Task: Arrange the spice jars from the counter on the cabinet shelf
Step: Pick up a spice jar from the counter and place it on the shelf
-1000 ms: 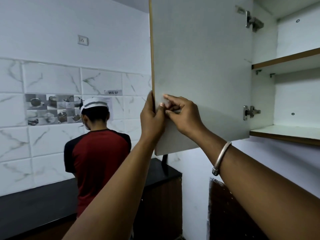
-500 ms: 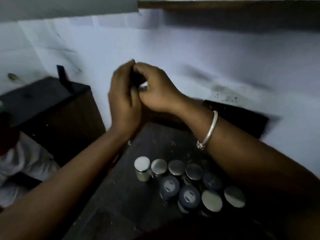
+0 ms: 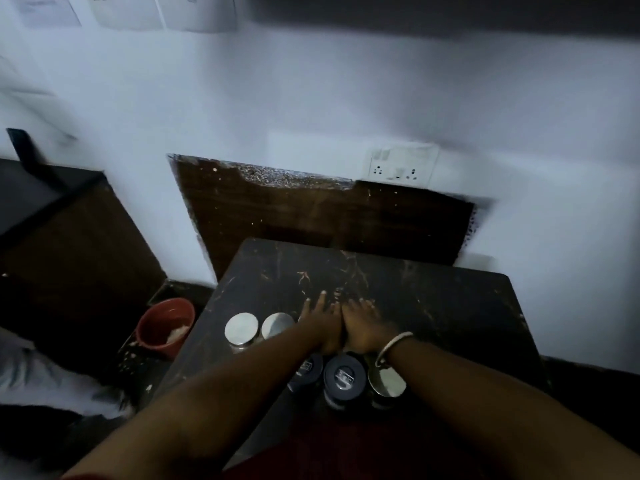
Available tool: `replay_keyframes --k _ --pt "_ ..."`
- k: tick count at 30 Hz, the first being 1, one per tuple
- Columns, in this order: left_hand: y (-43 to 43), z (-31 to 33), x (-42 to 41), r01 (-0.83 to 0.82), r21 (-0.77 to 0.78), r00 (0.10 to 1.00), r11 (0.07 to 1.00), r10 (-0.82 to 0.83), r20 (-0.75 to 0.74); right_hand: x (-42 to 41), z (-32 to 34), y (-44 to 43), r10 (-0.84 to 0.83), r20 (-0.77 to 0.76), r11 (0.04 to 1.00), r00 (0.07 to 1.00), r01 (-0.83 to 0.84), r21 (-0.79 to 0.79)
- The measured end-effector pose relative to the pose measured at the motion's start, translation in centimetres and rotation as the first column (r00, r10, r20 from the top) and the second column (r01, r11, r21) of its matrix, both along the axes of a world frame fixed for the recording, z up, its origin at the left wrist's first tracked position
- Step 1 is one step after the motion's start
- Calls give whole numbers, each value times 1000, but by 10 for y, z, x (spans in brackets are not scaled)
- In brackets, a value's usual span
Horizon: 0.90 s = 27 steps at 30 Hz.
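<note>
Bench (image 3: 450,306): dark, scuffed top, centre and lower centre of the frame, set against a white wall.

Spice jars: clustered at the bench's near edge. Two steel-lidded jars (image 3: 241,329) stand at the left of the row. Two dark-lidded jars (image 3: 344,375) and one more steel-lidded jar (image 3: 387,382) sit nearer, partly under the wrists. Others may be hidden beneath the hands.

Left hand (image 3: 320,327): lowered onto the middle of the row, fingers spread forward. Whether it grips a jar cannot be told.

Right hand (image 3: 363,329): touching the left, a bangle at the wrist; grip likewise cannot be told.

Red bucket (image 3: 164,327): floor, lower left, beside the bench.

Shelf: out of view.

Handling note: probably the pick-up step. Take one jar per hand, gripping around the body rather than the lid, and lift straight up so neighbouring jars stay standing.
</note>
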State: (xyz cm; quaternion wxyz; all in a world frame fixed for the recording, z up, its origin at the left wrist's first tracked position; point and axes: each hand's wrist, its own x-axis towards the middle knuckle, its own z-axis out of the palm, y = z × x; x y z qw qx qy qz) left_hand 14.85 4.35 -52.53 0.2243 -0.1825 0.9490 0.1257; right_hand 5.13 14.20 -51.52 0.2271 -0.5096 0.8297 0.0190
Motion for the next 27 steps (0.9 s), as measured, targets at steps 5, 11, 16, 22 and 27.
replay_keyframes --k 5,11,16,22,27 --pt "3 -27 9 41 -24 998 999 -42 -44 -10 -36 5 33 -98 996 995 -41 -80" --pt "-10 7 17 -76 303 929 950 178 -324 -24 -6 1 -36 62 959 997 52 -278" --pt "-22 91 16 62 785 582 617 616 -530 -50 113 6 -100 561 830 822 380 -408" --pt "-3 213 6 397 815 433 421 697 -571 -40 241 40 256 765 511 591 588 -626" --pt "38 275 3 546 751 298 372 751 -589 -2 274 45 505 753 181 423 800 -571"
